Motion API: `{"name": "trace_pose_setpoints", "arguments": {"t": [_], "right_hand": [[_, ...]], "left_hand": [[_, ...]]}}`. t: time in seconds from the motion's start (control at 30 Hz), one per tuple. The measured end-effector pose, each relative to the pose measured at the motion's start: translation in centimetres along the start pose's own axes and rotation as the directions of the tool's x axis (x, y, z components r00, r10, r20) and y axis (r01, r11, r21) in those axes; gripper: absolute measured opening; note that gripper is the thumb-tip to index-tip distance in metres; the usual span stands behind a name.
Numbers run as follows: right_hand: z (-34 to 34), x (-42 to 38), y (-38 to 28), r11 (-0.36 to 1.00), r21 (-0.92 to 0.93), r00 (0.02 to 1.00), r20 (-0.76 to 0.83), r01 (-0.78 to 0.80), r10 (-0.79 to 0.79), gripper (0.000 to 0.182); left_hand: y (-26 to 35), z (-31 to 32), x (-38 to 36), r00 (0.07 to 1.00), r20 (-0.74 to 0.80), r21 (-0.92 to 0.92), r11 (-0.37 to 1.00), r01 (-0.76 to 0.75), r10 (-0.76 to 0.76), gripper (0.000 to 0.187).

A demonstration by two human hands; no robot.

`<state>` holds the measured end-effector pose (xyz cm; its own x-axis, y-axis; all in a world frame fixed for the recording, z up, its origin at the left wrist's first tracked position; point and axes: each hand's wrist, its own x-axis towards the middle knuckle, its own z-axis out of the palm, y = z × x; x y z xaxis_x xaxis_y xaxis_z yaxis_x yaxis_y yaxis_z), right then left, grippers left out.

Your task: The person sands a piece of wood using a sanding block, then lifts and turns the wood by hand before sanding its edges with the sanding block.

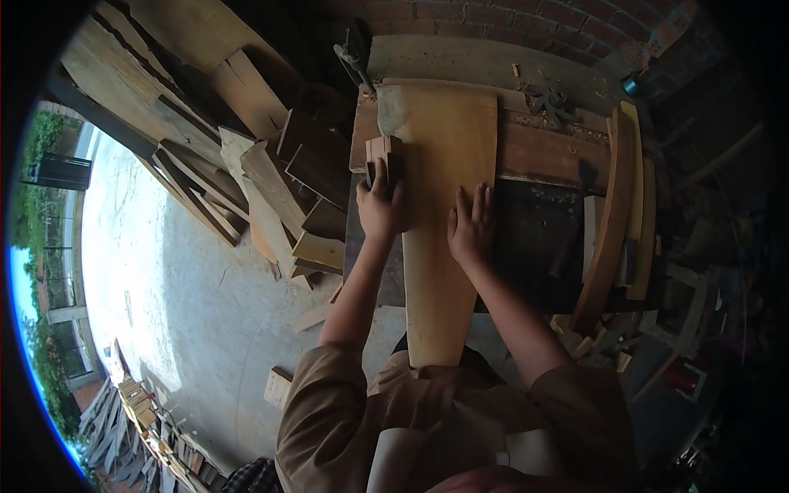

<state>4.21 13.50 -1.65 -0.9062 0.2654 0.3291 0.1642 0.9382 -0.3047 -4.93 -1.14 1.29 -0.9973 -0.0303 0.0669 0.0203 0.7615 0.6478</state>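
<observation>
A long pale board (444, 156) lies on the workbench, its narrower end reaching over the near edge to my body. At the board's left edge, my left hand (380, 205) is wrapped round a small wooden block tool (383, 149), with one finger stretched along its top. My right hand (472, 222) lies flat on the board's right side, fingers spread and pointing away from me. It holds nothing. The underside of the block tool is hidden.
Reddish planks (551, 152) lie right of the board. Curved wooden strips (612, 222) stand along the bench's right side. A metal clamp (355, 62) rises at the back left. Stacked boards (246, 99) lean at the left. A brick wall (534, 25) is behind the bench.
</observation>
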Motion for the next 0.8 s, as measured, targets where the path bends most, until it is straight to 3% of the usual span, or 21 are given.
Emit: {"name": "trace_pose_setpoints", "arguments": {"t": [0.1, 0.2, 0.33, 0.4, 0.43, 0.53, 0.57, 0.7, 0.8], "right_hand": [[0.4, 0.0, 0.0, 1.0, -0.003, 1.0, -0.013, -0.007, 0.007, 0.042], [0.4, -0.2, 0.1, 1.0, -0.016, 1.0, 0.002, -0.004, 0.004, 0.043], [0.2, 0.1, 0.0, 1.0, -0.021, 1.0, -0.003, 0.002, -0.002, 0.042], [0.2, 0.1, 0.0, 1.0, -0.031, 1.0, 0.003, -0.006, 0.006, 0.043], [0.2, 0.0, 0.0, 1.0, -0.024, 1.0, 0.008, -0.008, 0.008, 0.042], [-0.1, 0.2, -0.3, 0.999, -0.023, 0.999, 0.022, -0.029, 0.03, 0.042], [-0.3, 0.1, -0.4, 0.999, -0.023, 0.998, 0.032, -0.044, 0.045, 0.041], [0.0, -0.1, -0.3, 0.999, -0.038, 0.999, 0.02, -0.035, 0.036, 0.041], [0.1, 0.1, 0.0, 1.0, -0.018, 1.0, -0.002, -0.023, 0.023, 0.041]], "left_hand": [[-1.6, -1.8, -8.2, 0.998, 0.061, 0.019, 1.0, 0.017, -0.018, 0.061], [-1.8, -2.3, -9.9, 0.995, 0.097, -0.018, 1.0, 0.023, -0.021, 0.061], [-1.2, -0.9, -4.5, 0.99, 0.018, 0.098, 0.985, -0.139, 0.138, 0.061], [-0.2, -0.1, 0.9, 0.999, 0.017, 0.064, 0.997, -0.048, 0.047, 0.059], [-0.3, 1.1, 3.6, 0.988, -0.11, 0.116, 0.989, -0.094, 0.107, 0.058], [2.1, 1.5, 10.3, 0.998, -0.053, 0.234, 0.971, 0.048, -0.037, 0.057], [1.7, 2.0, 11.8, 0.998, -0.056, 0.229, 0.973, 0.018, -0.006, 0.059], [1.9, 2.3, 11.2, 0.991, -0.121, 0.214, 0.974, 0.074, -0.049, 0.059], [0.1, 1.5, 6.3, 0.996, -0.08, 0.189, 0.982, -0.016, 0.032, 0.057]]}}
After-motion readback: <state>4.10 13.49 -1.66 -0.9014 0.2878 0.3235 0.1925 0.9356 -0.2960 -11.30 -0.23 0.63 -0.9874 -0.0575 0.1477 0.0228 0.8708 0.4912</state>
